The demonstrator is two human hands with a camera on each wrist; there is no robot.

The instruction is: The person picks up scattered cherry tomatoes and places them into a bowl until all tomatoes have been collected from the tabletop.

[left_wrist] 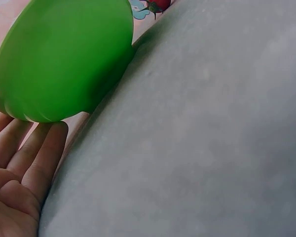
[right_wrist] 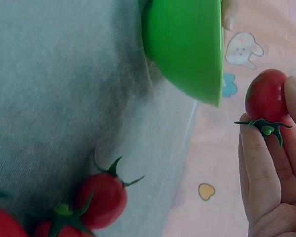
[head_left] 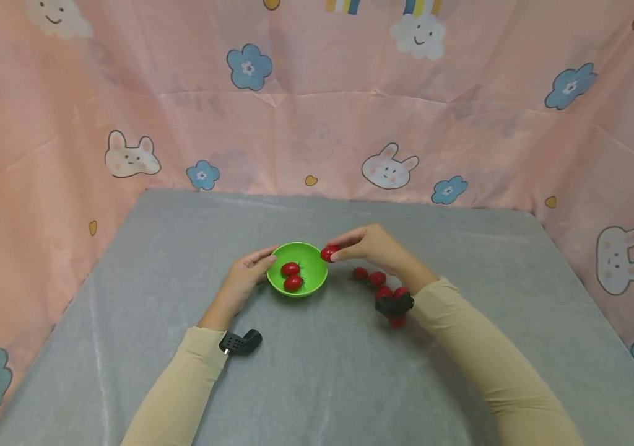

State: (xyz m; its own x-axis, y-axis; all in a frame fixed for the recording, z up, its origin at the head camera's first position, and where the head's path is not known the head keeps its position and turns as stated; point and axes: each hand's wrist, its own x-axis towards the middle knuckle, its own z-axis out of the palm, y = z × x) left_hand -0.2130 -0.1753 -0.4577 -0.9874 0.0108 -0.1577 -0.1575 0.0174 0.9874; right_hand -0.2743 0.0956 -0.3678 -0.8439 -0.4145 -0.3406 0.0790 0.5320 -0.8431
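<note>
A green bowl [head_left: 312, 277] stands on the grey table with two cherry tomatoes [head_left: 293, 283] in it. My left hand [head_left: 242, 280] grips the bowl's left rim, thumb on top; in the left wrist view its fingers [left_wrist: 44, 153] reach against the bowl's outside. Between thumb and fingers, my right hand [head_left: 369, 246] pinches another cherry tomato [right_wrist: 267, 96] just off the bowl's right rim. Its green calyx shows in the right wrist view. Below the right hand, several more cherry tomatoes [right_wrist: 102, 200] lie on the table, some partly hidden behind the wrist camera.
The grey table [head_left: 306, 371] stretches around the bowl and backs onto a pink curtain [head_left: 295, 124] printed with rabbits, clouds and flowers. Black cameras sit on the left wrist [head_left: 241, 342] and the right wrist [head_left: 394, 304]. Both forearms wear beige sleeves.
</note>
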